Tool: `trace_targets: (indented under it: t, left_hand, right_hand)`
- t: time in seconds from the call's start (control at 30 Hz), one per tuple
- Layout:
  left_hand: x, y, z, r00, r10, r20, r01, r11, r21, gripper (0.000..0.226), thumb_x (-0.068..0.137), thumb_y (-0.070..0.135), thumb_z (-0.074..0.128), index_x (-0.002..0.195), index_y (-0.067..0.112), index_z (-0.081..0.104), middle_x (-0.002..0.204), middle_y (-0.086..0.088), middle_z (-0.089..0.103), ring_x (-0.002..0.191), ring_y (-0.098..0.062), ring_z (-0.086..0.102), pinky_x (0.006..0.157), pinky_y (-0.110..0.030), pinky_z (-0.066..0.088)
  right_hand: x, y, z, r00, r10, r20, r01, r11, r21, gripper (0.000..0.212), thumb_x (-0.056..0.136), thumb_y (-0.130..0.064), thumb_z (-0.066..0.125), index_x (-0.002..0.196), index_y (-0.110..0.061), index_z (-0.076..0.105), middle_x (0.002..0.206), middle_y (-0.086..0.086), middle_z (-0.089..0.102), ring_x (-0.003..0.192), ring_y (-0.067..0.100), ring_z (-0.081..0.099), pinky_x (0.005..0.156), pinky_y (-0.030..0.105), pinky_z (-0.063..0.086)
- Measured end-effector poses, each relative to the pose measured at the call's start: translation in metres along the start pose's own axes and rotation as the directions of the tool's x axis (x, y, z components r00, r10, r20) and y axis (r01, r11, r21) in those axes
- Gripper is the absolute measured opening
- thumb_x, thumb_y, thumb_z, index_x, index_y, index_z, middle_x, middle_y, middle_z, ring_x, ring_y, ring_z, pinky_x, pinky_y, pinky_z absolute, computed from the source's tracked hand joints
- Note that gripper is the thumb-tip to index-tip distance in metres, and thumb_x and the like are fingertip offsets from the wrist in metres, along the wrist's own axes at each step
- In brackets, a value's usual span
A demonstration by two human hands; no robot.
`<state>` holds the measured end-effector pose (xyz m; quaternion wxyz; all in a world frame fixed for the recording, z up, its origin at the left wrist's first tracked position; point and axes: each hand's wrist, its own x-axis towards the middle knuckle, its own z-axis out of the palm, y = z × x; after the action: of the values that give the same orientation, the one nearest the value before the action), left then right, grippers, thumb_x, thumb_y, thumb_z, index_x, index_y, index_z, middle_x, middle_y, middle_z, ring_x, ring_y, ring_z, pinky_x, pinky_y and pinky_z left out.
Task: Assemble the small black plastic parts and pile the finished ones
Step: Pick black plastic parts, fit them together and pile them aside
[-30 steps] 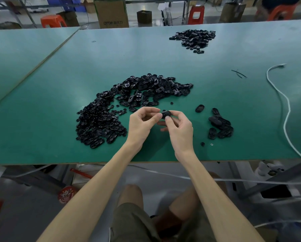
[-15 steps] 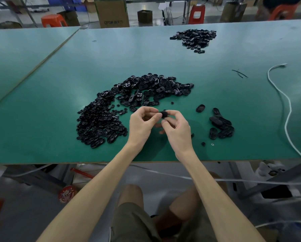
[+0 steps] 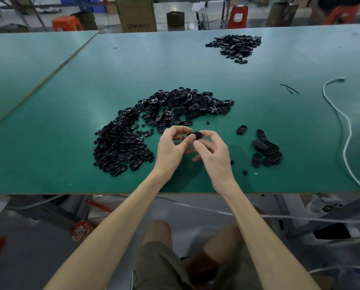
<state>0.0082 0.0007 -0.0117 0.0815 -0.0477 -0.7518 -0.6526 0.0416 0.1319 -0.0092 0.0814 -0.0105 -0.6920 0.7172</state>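
Note:
A small black oval plastic part (image 3: 195, 135) is held just above the green table (image 3: 70, 114), pinched between the fingertips of my left hand (image 3: 171, 148) and my right hand (image 3: 211, 152). Both hands meet over the table's near middle. To the left and behind them spreads a large curved heap of loose black parts (image 3: 154, 122). To the right lies a small pile of black pieces (image 3: 265, 149), with a single oval piece (image 3: 242, 129) beside it.
A second heap of black parts (image 3: 235, 46) sits at the far right of the table. A white cable (image 3: 342, 122) trails along the right side. Tiny loose bits (image 3: 250, 173) lie near the front edge. Cardboard boxes (image 3: 136, 14) and orange stools stand beyond the table.
My hands have stayed together over the same spot. The fingers have shifted on the black part, which now sits slightly more to the right, between both hands' fingertips.

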Motion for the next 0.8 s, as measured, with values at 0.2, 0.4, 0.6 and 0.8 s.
trace_targets:
  t: [0.2, 0.4, 0.6, 0.8]
  left_hand:
    - [-0.0016, 0.0031, -0.0021, 1.0, -0.003, 0.027, 0.006, 0.992, -0.123, 0.009, 0.09, 0.013, 0.078, 0.098, 0.014, 0.075, 0.096, -0.005, 0.076, 0.09, -0.014, 0.071, 0.079, -0.022, 0.053]
    - [-0.0037, 0.0053, -0.0021, 0.997, 0.043, 0.069, -0.031, 0.987, -0.16, 0.012, 0.09, 0.012, 0.078, 0.101, 0.011, 0.072, 0.093, 0.001, 0.075, 0.089, -0.016, 0.071, 0.081, -0.019, 0.051]
    - [-0.0042, 0.0058, -0.0028, 0.998, 0.021, 0.052, -0.009, 0.975, -0.222, 0.019, 0.089, 0.01, 0.079, 0.104, 0.003, 0.071, 0.087, 0.002, 0.076, 0.081, -0.009, 0.072, 0.077, -0.016, 0.052]
    - [-0.0012, 0.0046, -0.0056, 0.999, -0.053, -0.008, 0.048, 0.949, -0.312, 0.016, 0.087, 0.013, 0.081, 0.099, 0.01, 0.072, 0.087, -0.003, 0.074, 0.082, -0.013, 0.069, 0.077, -0.02, 0.053]
  right_hand:
    - [0.0003, 0.0013, 0.0011, 0.998, 0.002, -0.07, -0.006, 0.998, -0.059, 0.022, 0.107, -0.034, 0.056, 0.1, -0.021, 0.072, 0.094, -0.003, 0.078, 0.082, 0.018, 0.077, 0.076, 0.047, 0.062]
    - [-0.0008, 0.0024, -0.0027, 0.988, -0.021, -0.152, 0.01, 0.997, -0.073, 0.015, 0.104, -0.025, 0.062, 0.104, -0.016, 0.075, 0.081, -0.004, 0.076, 0.066, 0.007, 0.067, 0.068, 0.023, 0.053]
    - [-0.0014, -0.0007, -0.0026, 0.994, -0.004, -0.114, 0.01, 0.999, 0.052, 0.01, 0.098, -0.005, 0.068, 0.105, -0.011, 0.071, 0.091, 0.003, 0.079, 0.08, 0.019, 0.076, 0.065, 0.024, 0.056]
    - [-0.0021, 0.0035, 0.0048, 0.999, -0.049, -0.006, 0.046, 0.975, -0.217, 0.013, 0.095, -0.014, 0.073, 0.085, -0.022, 0.069, 0.077, -0.003, 0.075, 0.076, 0.015, 0.074, 0.07, 0.036, 0.059]
